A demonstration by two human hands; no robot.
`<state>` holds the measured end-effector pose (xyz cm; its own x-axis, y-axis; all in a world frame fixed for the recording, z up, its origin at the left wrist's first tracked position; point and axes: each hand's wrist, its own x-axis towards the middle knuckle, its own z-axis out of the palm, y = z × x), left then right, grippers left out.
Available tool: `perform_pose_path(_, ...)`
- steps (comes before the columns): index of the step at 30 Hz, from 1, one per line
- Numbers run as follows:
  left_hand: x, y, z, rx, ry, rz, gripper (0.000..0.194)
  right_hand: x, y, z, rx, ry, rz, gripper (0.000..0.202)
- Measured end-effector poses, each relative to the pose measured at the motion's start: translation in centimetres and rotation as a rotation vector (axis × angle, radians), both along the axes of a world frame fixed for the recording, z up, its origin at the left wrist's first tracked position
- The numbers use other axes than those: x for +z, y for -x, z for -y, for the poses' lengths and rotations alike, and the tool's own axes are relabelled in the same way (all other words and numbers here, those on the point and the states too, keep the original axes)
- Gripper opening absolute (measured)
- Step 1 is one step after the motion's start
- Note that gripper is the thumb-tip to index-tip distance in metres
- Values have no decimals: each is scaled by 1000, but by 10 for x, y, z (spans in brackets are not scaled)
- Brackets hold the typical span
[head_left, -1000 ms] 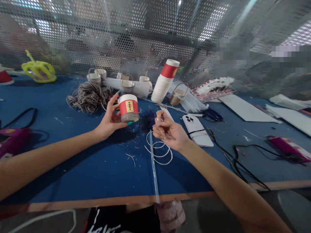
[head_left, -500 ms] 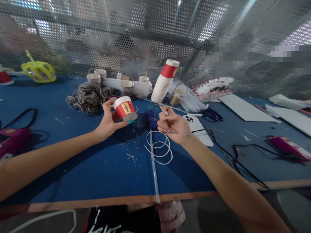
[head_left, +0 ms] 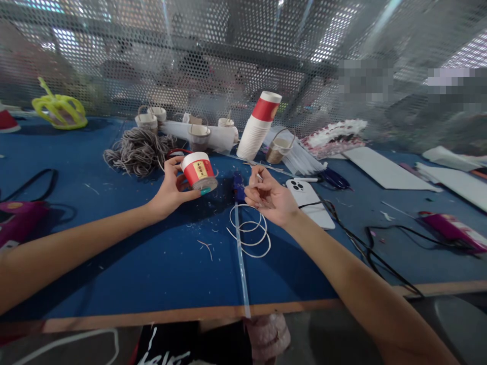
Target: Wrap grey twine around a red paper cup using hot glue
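Room: grey perforated screen (head_left: 228,30) across 12 o'clock, blurred shapes behind it. Blue surface (head_left: 129,274), brown near edge, scraps scattered about. Clock centred on the cup in the left hand: grey yarn (head_left: 135,152) at 9-10, yellow basket (head_left: 63,114) farther at 10, small handled pail (head_left: 200,137) at 12, leaning cup stack (head_left: 253,134) at 2, white boards (head_left: 391,170) at 3, phone (head_left: 314,208) between 3 and 4, coiled white cord (head_left: 264,243) at 4-5, clear rod (head_left: 242,276) at 5 running down to the near edge.

Hard to read: dark blue object (head_left: 238,185) just beside the right fingers; couldn't identify it. Purple items at 8 (head_left: 25,218) and 3-4 (head_left: 454,230) were cut by the frame. Upper right had pixelated patches.

Left hand (head_left: 177,185): forearm in from 8, thumb under, fingers around the side. Grip closed on the red-and-white cup (head_left: 198,170), held off the surface, rim tipped toward 11, grey cord around its base. Right hand (head_left: 272,197): forearm in from 5, wrist bent, fingers curled, tips drawn close toward the thumb. Couldn't tell whether that grip had hold of anything.
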<state>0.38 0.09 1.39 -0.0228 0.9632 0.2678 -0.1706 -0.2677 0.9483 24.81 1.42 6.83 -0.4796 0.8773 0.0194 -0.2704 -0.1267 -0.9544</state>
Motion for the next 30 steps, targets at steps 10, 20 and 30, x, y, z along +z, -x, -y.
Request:
perform_pose_path(10,2,0,1,-28,36,-5,84,-4,-2,-8,-75,-20,76,39)
perform_pose_path(20,1,0,1,-20,42,1,84,-1,-20,-22,-147,-55,128,37)
perform_pose_path(30,1,2,0,-18,60,-3,85,4,-25,-25,-99,-139,160,39)
